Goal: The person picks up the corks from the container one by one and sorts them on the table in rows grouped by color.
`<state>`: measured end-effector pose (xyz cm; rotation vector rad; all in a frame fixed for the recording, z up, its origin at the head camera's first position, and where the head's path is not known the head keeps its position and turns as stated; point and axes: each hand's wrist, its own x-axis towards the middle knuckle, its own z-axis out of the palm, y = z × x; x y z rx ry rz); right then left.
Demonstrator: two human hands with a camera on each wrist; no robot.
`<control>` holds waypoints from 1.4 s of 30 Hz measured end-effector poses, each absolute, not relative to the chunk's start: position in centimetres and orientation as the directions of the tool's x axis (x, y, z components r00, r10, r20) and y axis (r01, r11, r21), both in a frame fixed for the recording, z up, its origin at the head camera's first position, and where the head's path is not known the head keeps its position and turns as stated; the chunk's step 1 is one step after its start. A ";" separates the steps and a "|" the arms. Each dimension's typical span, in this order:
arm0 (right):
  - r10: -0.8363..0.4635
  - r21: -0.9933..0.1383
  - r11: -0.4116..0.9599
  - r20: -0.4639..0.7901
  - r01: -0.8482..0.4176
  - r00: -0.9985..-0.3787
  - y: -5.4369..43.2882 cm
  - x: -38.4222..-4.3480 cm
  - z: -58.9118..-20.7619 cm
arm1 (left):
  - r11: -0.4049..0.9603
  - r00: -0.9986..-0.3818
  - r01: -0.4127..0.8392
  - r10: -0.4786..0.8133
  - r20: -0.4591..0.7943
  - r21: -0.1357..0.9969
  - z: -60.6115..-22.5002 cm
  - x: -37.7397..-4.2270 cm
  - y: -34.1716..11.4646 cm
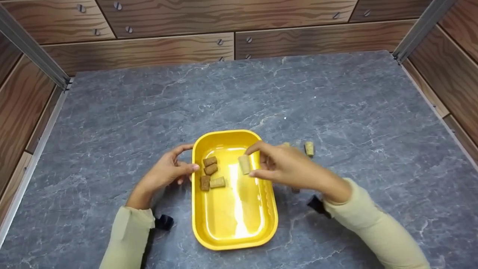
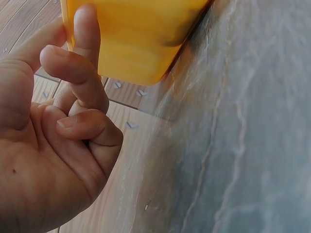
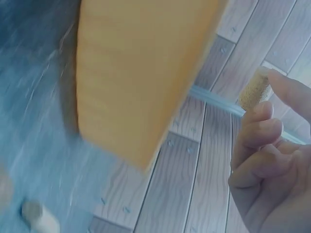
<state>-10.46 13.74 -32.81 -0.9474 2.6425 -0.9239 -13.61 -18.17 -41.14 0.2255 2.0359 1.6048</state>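
Note:
A light tapered cork (image 1: pixel 244 164) is pinched between the thumb and fingertips of my right hand (image 1: pixel 289 166), over the right side of a yellow tray (image 1: pixel 235 247). The right wrist view shows that cork (image 3: pixel 255 90) held at its ends, the other fingers curled beneath. My left hand (image 1: pixel 162 173) grips the tray's left wall, thumb at the rim and index finger along the outside. Inside the tray, on the left, lie three brown corks (image 1: pixel 205 183) and one light cork (image 1: pixel 217 182).
On the grey marbled table (image 1: pixel 149 108), a light cork (image 1: pixel 309 148) stands to the right of the tray. Partly hidden by the right hand are another light cork (image 1: pixel 286 144) and a brown piece (image 1: pixel 295 190). Wood-patterned panels (image 1: pixel 179 48) enclose the table.

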 end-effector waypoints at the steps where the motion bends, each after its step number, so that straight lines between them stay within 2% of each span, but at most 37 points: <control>1: -0.623 -0.615 0.601 0.038 -0.510 -0.781 14.2 -10.5 -32.7 | 0.275 -0.844 -0.195 0.442 -0.304 0.941 -41.1 -13.6 -18.2; 16: -0.502 -0.651 0.637 0.057 -0.413 -0.863 21.7 -10.8 -32.4 | 0.276 -0.839 -0.205 0.444 -0.314 0.939 -41.3 -13.7 -18.2; 33: -0.340 -0.599 0.717 0.146 -0.356 -0.929 30.3 -10.6 -32.3 | 0.261 -0.847 -0.225 0.424 -0.321 0.939 -41.4 -13.6 -18.2; 42: -0.306 -0.531 0.803 0.022 -0.271 -0.952 32.1 -10.7 -33.1 | 0.268 -0.842 -0.212 0.437 -0.315 0.940 -41.3 -13.7 -18.2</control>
